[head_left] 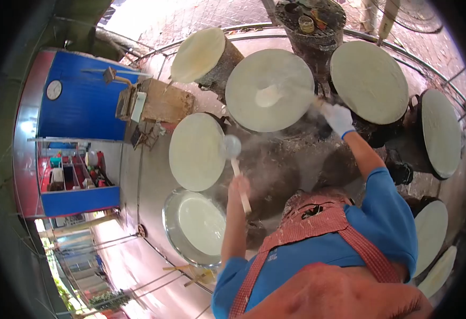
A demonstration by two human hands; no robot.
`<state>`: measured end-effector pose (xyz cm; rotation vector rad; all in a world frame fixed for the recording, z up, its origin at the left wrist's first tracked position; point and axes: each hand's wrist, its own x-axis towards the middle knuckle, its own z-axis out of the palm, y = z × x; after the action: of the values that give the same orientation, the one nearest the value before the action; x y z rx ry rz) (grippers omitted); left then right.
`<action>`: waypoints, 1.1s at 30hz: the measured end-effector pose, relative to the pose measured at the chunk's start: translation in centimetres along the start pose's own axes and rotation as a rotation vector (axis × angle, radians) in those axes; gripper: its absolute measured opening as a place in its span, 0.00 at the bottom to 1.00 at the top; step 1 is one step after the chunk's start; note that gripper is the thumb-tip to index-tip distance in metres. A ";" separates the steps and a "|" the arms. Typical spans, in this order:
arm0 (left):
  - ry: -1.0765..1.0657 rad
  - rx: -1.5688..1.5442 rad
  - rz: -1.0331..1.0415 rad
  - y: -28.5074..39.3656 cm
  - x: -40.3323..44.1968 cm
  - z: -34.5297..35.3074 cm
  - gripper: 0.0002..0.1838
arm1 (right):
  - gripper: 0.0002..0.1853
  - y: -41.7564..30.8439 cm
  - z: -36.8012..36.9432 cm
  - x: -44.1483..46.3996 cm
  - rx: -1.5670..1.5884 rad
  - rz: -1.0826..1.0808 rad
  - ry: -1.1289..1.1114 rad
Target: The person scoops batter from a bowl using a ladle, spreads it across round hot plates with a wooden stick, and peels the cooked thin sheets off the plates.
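Smooth grey floor carrying dark, soot-stained cylindrical drums with pale round tops, curving along its far and right edges; a brown, boxy wooden stand stands toward the left.

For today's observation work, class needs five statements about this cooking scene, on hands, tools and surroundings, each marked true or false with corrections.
1. The left hand holds the ladle by its handle. True.
2. Both hands are gloved. False: only the right hand is.
3. The clock is on a blue panel. True.
4. The apron is plain green. False: it is red and checked.
5. The metal basin holds something pale. True.
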<state>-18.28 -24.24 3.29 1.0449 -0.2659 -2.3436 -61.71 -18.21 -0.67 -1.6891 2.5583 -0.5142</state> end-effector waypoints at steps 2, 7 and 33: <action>-0.065 0.105 0.010 1.8 3.3 2.9 0.17 | 0.12 -1.0 -1.0 -1.3 -0.031 -0.060 -0.057; 0.043 0.249 0.345 1.0 7.7 11.6 0.13 | 0.13 -0.8 -0.9 -4.5 -0.067 0.160 -0.029; -0.254 0.085 -0.791 -11.3 -1.8 10.5 0.13 | 0.21 -6.4 -9.1 -33.8 0.564 0.670 0.205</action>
<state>-29.60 -14.37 7.17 1.0070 -0.0385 -3.2075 -44.13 12.20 4.60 -0.5853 2.5307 -1.2213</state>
